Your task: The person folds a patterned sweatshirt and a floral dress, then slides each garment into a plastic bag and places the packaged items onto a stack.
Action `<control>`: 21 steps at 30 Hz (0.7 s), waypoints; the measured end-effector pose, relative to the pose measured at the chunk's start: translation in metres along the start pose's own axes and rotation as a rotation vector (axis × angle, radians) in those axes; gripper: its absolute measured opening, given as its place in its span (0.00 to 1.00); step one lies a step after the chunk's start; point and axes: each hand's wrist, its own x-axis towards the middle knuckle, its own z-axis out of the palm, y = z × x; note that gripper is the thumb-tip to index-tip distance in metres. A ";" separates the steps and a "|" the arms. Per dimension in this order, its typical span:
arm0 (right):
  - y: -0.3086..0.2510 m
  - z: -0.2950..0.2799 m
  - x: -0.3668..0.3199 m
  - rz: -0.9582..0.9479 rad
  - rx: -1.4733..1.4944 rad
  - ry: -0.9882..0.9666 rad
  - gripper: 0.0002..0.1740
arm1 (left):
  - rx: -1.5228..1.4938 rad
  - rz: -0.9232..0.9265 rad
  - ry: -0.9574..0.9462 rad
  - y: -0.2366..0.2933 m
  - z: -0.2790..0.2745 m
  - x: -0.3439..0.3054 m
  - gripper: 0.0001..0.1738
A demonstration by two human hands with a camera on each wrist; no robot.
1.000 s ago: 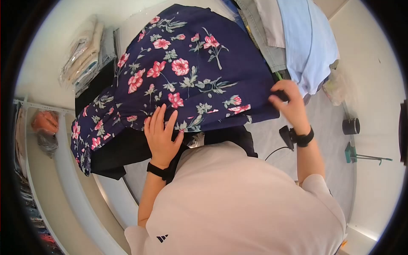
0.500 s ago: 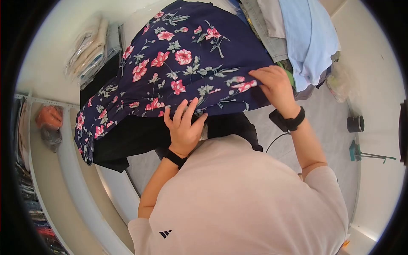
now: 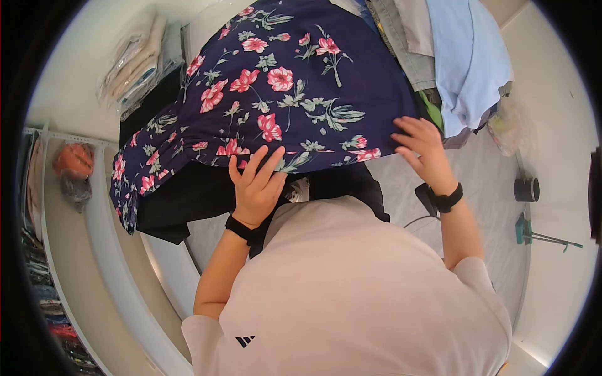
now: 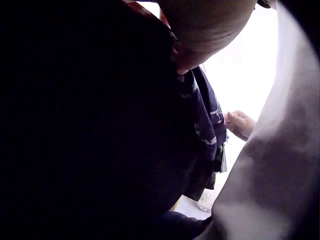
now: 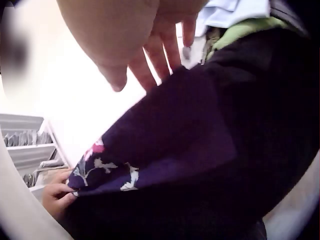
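A navy garment with pink flowers and grey-green leaves (image 3: 282, 78) lies spread in front of me, its narrower gathered end at the left. My left hand (image 3: 257, 188) rests its spread fingers on the near edge of this fabric. At the right end of the same edge is my right hand (image 3: 429, 153), fingers extended and thumb apart. In the right wrist view the right hand's fingers (image 5: 157, 57) reach over the cloth's edge. The left wrist view is mostly dark, with the left hand (image 4: 210, 25) overlapping the fabric at the top.
Beyond the right hand lie light-blue cloth (image 3: 470, 69), grey cloth (image 3: 407, 56) and a green piece (image 3: 431, 113). Plastic-wrapped folded clothes (image 3: 141, 59) sit at the back left. Black fabric (image 3: 188, 200) hangs below the floral garment. A shelf (image 3: 81, 141) stands left; a black bin (image 3: 527, 189) stands right.
My right hand went inward onto the fabric with its near edge, then back out to the right. The left hand shifted right, then slightly back. The near edge now lies straighter.
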 end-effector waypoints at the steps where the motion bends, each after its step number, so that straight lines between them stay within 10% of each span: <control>1: 0.005 0.005 -0.007 0.109 0.048 0.129 0.13 | -0.017 0.020 -0.059 -0.002 0.001 -0.001 0.07; 5: 0.004 0.024 -0.034 0.824 0.357 0.354 0.15 | -0.037 -0.012 -0.047 -0.002 0.004 0.003 0.08; 10: 0.013 0.039 -0.047 0.890 1.325 0.383 0.15 | -0.083 -0.006 -0.055 0.001 0.002 0.008 0.08; 21: 0.006 -0.012 -0.021 0.858 1.153 0.212 0.10 | -0.078 -0.015 -0.041 0.005 -0.004 0.015 0.07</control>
